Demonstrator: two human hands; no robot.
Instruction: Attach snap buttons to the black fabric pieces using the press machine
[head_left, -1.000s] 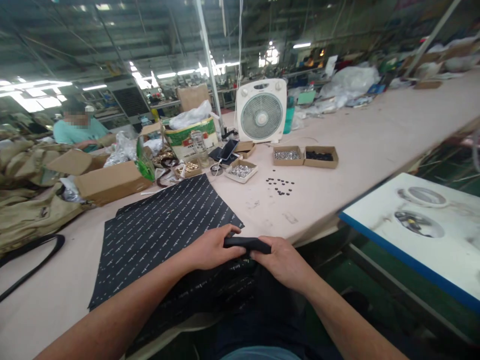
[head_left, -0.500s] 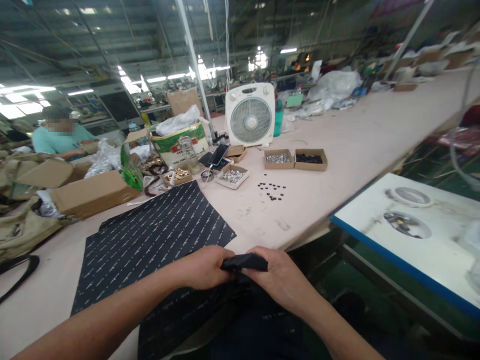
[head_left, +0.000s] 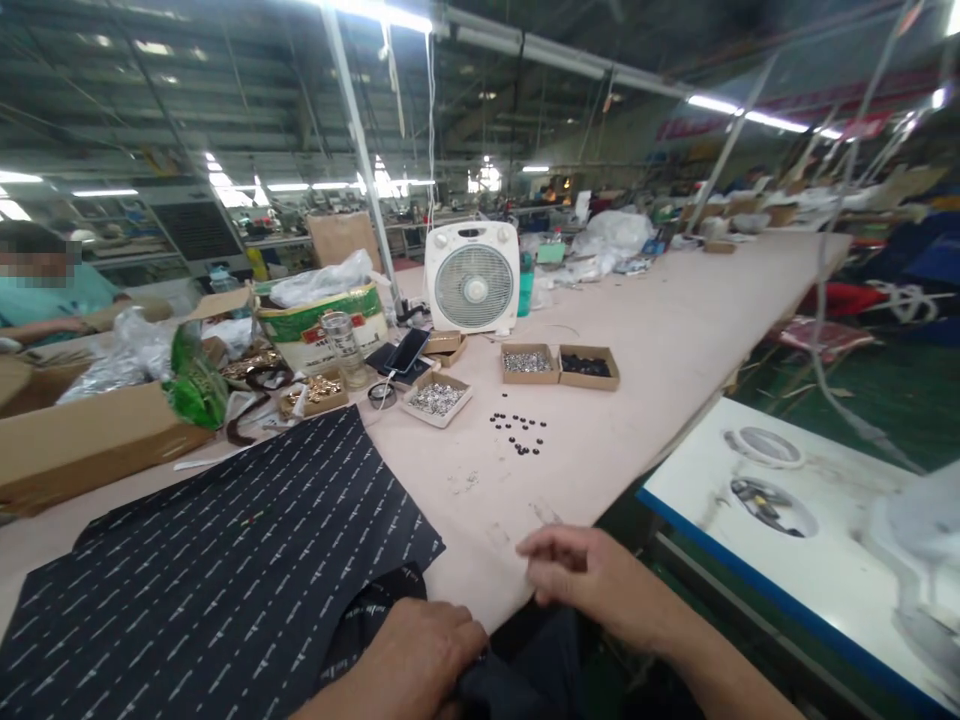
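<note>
Dark fabric (head_left: 247, 530) with rows of pale printed lettering lies over the left part of the table, and its near part folds over at the front edge. My left hand (head_left: 427, 650) is closed on the folded near part of this fabric, its fingertips partly hidden. Just right of it, my right hand (head_left: 581, 585) is held above the table's front edge, fingers loosely curved and no object visible in them. Small black round pieces (head_left: 517, 425) are scattered on the table beyond my right hand.
Small boxes of silvery (head_left: 439, 398) and black parts (head_left: 585, 366) stand near a white box fan (head_left: 474, 278). A phone (head_left: 409, 350), glass jar (head_left: 343, 350) and cardboard box (head_left: 112, 440) are farther left. At right is a blue-edged white machine table (head_left: 697, 500). A person sits at far left.
My right hand has let go of the dark fabric and moved right. My left hand has moved lower, still holding it. The camera view has shifted.
</note>
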